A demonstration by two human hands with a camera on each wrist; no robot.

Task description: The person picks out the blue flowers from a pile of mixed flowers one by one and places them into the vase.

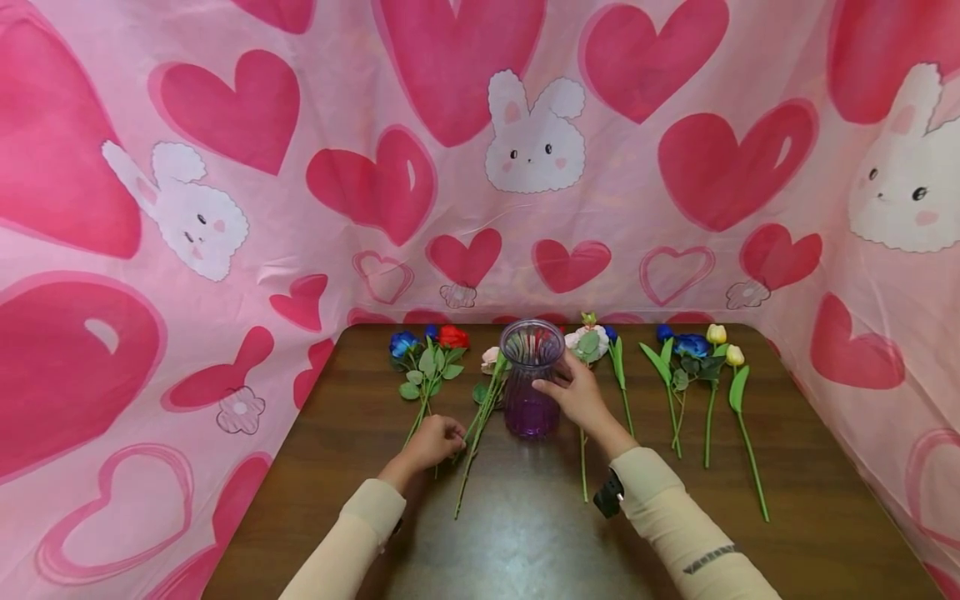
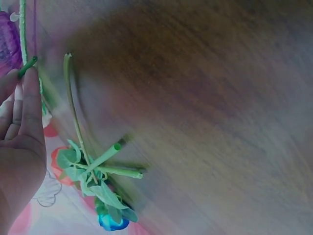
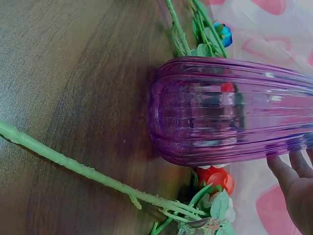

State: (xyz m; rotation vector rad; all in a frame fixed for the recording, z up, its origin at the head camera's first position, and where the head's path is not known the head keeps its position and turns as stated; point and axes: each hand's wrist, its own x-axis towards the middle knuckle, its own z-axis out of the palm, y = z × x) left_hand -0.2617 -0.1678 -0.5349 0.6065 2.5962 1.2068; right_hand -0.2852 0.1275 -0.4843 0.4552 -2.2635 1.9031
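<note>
A purple ribbed glass vase (image 1: 531,408) stands upright on the table's middle. My right hand (image 1: 581,396) grips its upper right side, thumb across the front; in the right wrist view, fingertips (image 3: 275,164) lie against the glass (image 3: 195,112). Left of the vase, my left hand (image 1: 433,442) pinches a thin green flower stem (image 2: 28,67) between thumb and finger, its cut end poking out. The flower head on that stem is hidden from the left wrist view. Long stems (image 1: 468,475) lie close by these fingers, below a pale pink rose (image 1: 491,360).
At the back left lie a blue rose (image 1: 402,342) and a red rose (image 1: 453,337). Behind the right hand is a pale pink bloom (image 1: 588,343). Farther right are a dark blue rose (image 1: 691,346) and yellow tulips (image 1: 734,356). A heart-printed cloth (image 1: 330,283) surrounds the wooden table (image 1: 810,500).
</note>
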